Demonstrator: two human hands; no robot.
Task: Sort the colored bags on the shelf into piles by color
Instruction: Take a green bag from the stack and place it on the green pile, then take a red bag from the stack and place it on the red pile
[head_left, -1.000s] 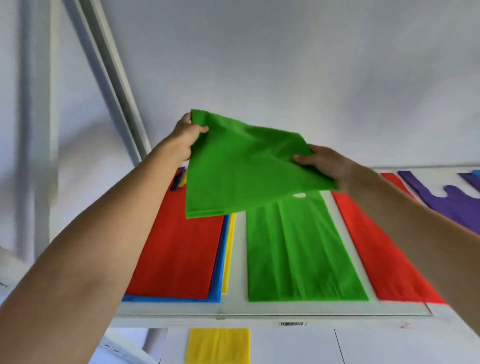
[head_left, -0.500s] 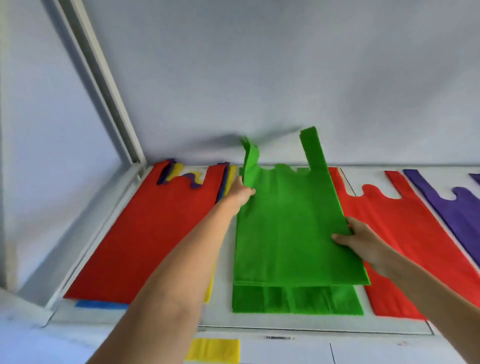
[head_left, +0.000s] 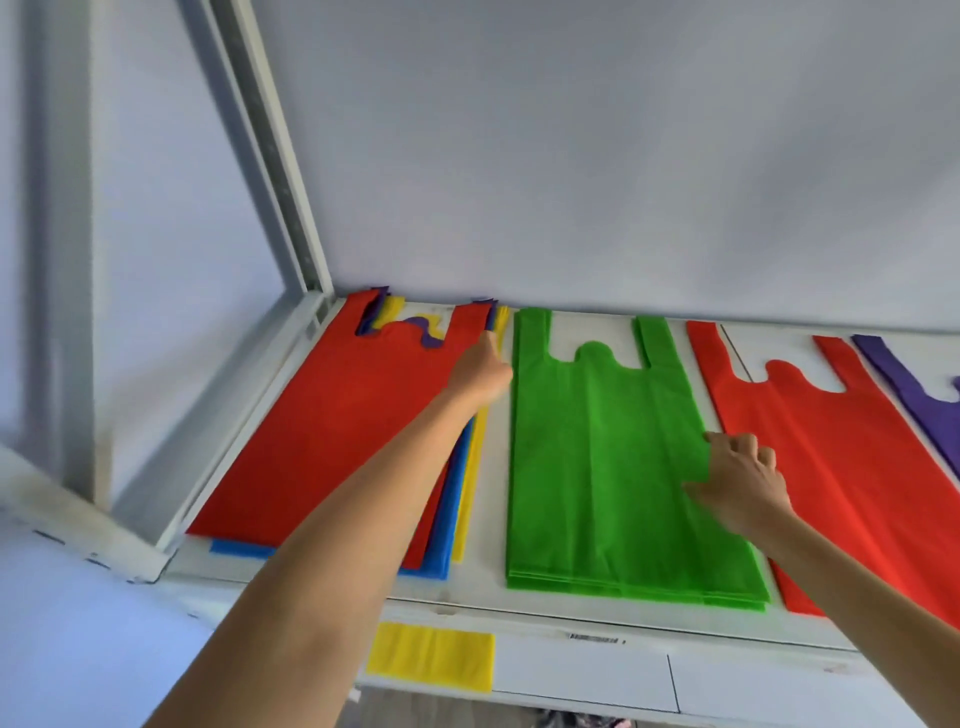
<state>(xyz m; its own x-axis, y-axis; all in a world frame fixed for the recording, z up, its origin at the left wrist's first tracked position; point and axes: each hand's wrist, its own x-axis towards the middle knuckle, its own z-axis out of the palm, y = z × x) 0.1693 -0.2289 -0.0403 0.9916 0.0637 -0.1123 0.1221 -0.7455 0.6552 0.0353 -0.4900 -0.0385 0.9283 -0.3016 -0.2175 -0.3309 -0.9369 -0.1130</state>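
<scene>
A pile of green bags (head_left: 597, 457) lies flat in the middle of the white shelf (head_left: 493, 467). To its left sits a mixed stack with a red bag (head_left: 332, 426) on top and blue, yellow and purple edges showing beneath. A red pile (head_left: 841, 467) lies to the right of the green one, and a purple bag (head_left: 914, 389) at the far right. My left hand (head_left: 480, 371) rests on the right edge of the mixed stack near its handles. My right hand (head_left: 743, 480) lies on the green pile's right edge, fingers loosely curled, holding nothing.
A white metal upright (head_left: 270, 156) and frame bound the shelf at the left. A blank wall stands behind. A yellow bag (head_left: 431, 657) lies on a lower surface below the shelf's front edge, beside a barcode label (head_left: 595, 638).
The green bag held up in both hands came down onto the green pile and was let go. My left hand moved left to the mixed stack.
</scene>
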